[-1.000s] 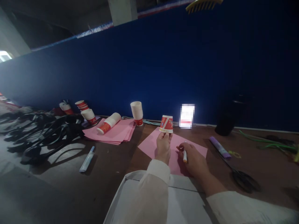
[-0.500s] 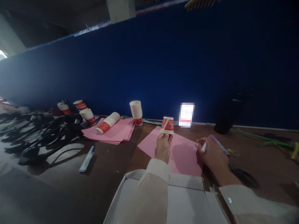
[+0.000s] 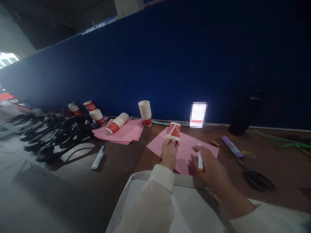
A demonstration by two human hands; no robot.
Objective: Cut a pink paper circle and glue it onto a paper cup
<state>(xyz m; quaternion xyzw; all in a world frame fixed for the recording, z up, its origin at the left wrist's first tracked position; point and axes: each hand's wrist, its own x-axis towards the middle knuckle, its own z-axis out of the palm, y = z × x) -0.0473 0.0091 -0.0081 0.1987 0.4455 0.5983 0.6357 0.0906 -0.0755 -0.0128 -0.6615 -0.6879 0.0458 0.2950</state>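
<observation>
My left hand [image 3: 169,152] pinches a red and white paper cup [image 3: 173,131] near its rim. The cup is upside down, slightly tilted, above a pink sheet of paper [image 3: 184,153]. Between the fingers of my right hand [image 3: 206,163] is a white marker [image 3: 200,158] with an orange end; its other end points away from me, toward the wall. A small orange cap [image 3: 215,144] lies by the sheet's right corner. Right of it rests a purple packet [image 3: 232,147].
Scissors [image 3: 259,179] lie at right, and a dark bottle [image 3: 239,121] stands behind. Stacked paper cups [image 3: 145,111] stand by the blue wall [image 3: 170,64]. More cups [image 3: 118,123] lie on pink sheets [image 3: 133,131]. Black straps [image 3: 60,139] and a pale blue packet [image 3: 97,158] are left.
My right hand has moved left toward the cup with the marker, which now points away from me. The orange cap is out of that hand, on the surface. The cup is slightly more tilted.
</observation>
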